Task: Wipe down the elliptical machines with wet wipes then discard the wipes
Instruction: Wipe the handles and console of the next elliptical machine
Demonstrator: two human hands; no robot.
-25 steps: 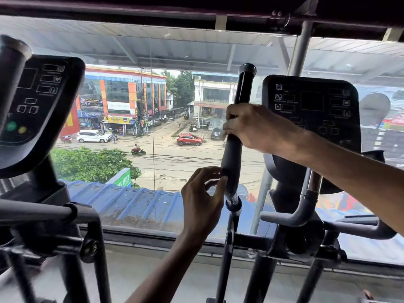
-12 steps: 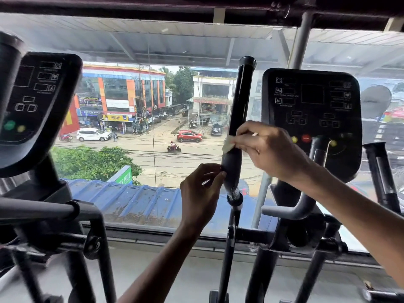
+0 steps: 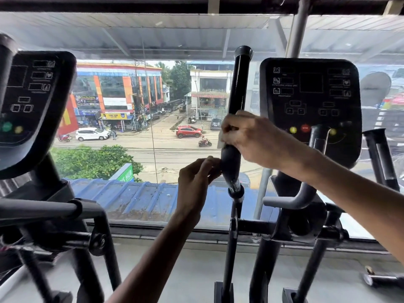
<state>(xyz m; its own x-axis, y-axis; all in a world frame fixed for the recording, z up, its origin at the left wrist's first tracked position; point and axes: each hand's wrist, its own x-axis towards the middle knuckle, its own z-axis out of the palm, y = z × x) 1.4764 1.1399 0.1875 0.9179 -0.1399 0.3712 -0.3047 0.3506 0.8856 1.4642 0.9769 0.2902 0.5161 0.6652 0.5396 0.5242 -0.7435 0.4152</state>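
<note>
The right hand (image 3: 255, 138) clasps the wipe (image 3: 220, 142) round the handle (image 3: 239, 84), with the wipe's white edge showing at the hand's 9 o'clock. At its 7 o'clock, the left hand (image 3: 194, 182) touches the handle with curled fingertips; whether it grips, I cannot tell.

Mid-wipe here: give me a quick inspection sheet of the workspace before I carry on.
Surface: grey floor beneath the machines.
Job's things: wet wipe against the black handlebar; left console, right console.
Clutter: small blurred item on the floor, far right.
Hands: right hand grips wet wipe round handlebar; left hand touches handlebar lower down, grip unclear.
Cables: nothing seen indoors; street wires outside.
Surroundings: window onto a street with cars.
</note>
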